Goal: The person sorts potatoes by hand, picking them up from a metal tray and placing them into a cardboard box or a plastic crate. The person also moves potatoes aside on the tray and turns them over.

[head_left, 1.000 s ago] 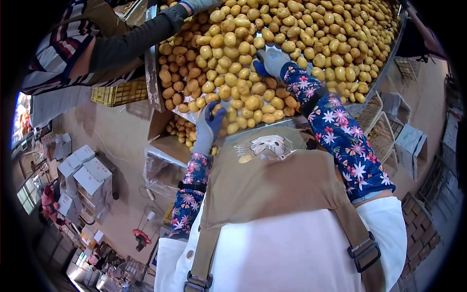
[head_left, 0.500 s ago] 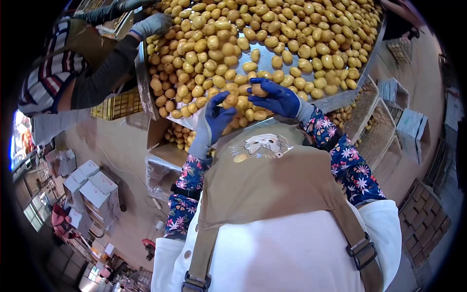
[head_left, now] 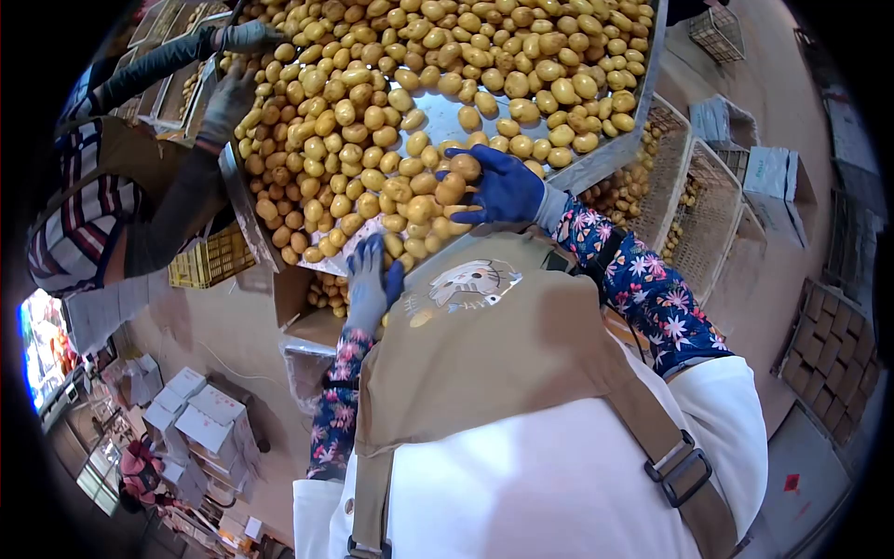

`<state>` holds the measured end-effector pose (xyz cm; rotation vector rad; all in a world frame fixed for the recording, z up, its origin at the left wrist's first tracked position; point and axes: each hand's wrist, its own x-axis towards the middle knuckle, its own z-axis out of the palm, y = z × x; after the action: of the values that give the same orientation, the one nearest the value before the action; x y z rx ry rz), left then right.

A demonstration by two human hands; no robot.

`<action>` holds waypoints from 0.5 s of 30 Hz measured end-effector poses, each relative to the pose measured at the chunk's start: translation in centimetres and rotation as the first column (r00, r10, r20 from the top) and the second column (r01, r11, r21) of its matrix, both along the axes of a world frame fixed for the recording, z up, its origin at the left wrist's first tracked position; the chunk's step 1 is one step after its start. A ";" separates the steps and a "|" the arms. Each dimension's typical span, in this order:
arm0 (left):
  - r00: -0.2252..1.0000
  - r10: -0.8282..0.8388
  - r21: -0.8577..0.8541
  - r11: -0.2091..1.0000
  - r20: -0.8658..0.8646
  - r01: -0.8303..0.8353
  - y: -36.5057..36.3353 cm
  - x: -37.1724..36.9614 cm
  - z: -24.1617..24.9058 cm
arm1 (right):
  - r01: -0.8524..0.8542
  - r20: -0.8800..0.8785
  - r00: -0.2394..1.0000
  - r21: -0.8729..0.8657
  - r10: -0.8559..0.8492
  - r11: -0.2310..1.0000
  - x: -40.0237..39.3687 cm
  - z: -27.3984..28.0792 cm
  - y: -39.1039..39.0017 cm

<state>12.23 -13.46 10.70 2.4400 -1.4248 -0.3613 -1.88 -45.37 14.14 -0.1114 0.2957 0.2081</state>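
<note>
Yellow potatoes (head_left: 345, 112) are heaped over a metal table (head_left: 447, 114). My right hand (head_left: 503, 186), in a blue glove, has its fingers curled round a potato (head_left: 465, 168) at the near side of the heap. Lower and to the left, my left hand (head_left: 371, 279), in a grey and blue glove, lies at the table's near edge with its back to the camera. No potato shows in it, and its fingertips rest by a pale sheet beside the lowest potatoes.
At the left a co-worker's grey-gloved hands (head_left: 229, 101) touch the heap. A yellow crate (head_left: 212, 258) stands below that person's arm. An open cardboard box (head_left: 296, 303) sits under the near edge. Wire baskets (head_left: 712, 210) with potatoes line the right side.
My left hand has moved down and left, and the potato it held is gone from it. My right hand still has a potato. The camera view has shifted, and the co-worker's hand has moved.
</note>
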 end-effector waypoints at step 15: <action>0.992 0.125 -0.358 0.927 0.005 -0.115 -10.3 4.5 4.0 | -0.153 -0.173 0.985 -0.921 -0.024 0.357 3.1 0.0 -0.3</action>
<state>16.76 -23.79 14.71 2.2249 -1.2181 -0.0339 1.21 -45.68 14.14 -1.3039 0.5525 0.0979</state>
